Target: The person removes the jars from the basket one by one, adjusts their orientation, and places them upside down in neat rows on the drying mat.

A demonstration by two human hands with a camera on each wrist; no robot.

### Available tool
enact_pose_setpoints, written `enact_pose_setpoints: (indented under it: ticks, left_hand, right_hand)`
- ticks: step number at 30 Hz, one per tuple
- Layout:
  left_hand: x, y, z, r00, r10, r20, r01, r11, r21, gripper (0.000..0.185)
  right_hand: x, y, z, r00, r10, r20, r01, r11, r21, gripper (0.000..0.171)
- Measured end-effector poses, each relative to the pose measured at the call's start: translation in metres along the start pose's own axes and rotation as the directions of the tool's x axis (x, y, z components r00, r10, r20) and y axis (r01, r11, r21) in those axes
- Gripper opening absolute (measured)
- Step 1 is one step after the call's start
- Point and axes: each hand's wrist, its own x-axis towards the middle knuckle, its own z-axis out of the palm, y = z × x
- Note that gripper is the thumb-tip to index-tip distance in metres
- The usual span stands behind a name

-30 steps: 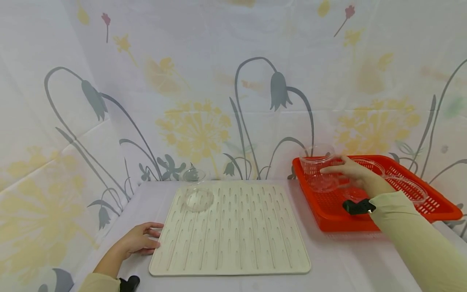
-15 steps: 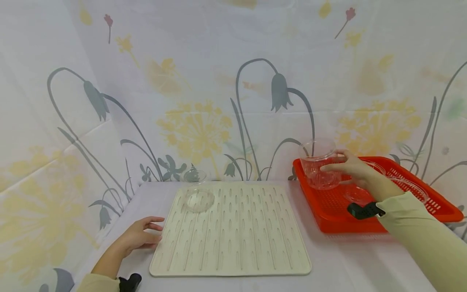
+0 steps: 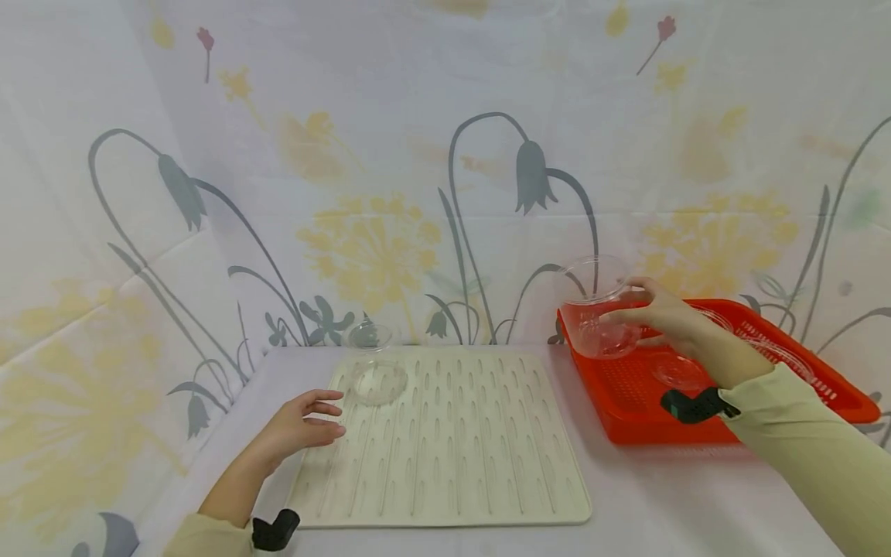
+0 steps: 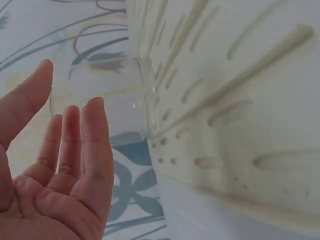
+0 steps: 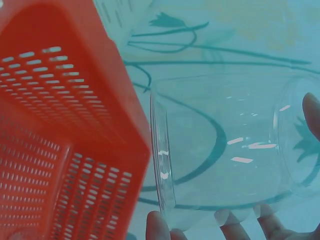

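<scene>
Right hand [image 3: 671, 321] clamped on clear cup [image 3: 599, 309], lifted higher (above red basket [image 3: 821, 387]), left hand [image 3: 306, 422] slack, moved onto mat [image 3: 445, 441]

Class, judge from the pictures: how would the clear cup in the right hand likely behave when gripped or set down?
The cup looks thin-walled and empty, so probably light and squashable. Its smooth clear wall may slip in the fingers. Round-sided, it would likely roll if laid down.

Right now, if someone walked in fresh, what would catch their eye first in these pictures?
Most striking is the bright red perforated plastic tray at the table's right side, with the right hand holding a clear round plastic cup above its near-left corner. Next comes the large cream ribbed drying mat in the middle, a clear plastic bowl resting at its far-left corner. The left hand, fingers relaxed, hovers over the mat's left edge.
</scene>
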Motion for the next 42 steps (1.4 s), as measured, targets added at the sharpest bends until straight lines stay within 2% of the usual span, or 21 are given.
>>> enact_pose_setpoints:
  ticks: [8,17,23,30,42]
  left_hand:
    - [0.010,0.023,0.025,0.997,0.065,0.034,-0.067,0.997,0.045,0.061]
    - [0.026,0.040,0.049,0.994,0.102,0.026,-0.103,0.994,0.038,0.062]
    - [0.035,0.051,0.061,0.993,0.116,0.026,-0.116,0.993,0.003,0.063]
    - [0.041,0.061,0.075,0.991,0.131,0.029,-0.130,0.991,-0.032,0.065]
    - [0.051,0.078,0.094,0.986,0.161,0.032,-0.158,0.985,-0.073,0.070]
  right_hand:
    - [-0.005,-0.007,0.011,1.000,-0.001,0.011,0.001,0.999,-0.034,0.084]
    - [-0.007,-0.013,0.027,0.999,-0.022,0.028,0.024,0.997,-0.076,0.088]
    - [-0.009,-0.017,0.038,0.999,-0.038,0.036,0.041,0.996,-0.076,0.087]
    - [-0.011,-0.020,0.049,0.998,-0.036,0.050,0.042,0.990,-0.131,0.098]
    - [-0.008,-0.026,0.072,0.995,-0.051,0.083,0.063,0.985,-0.158,0.096]
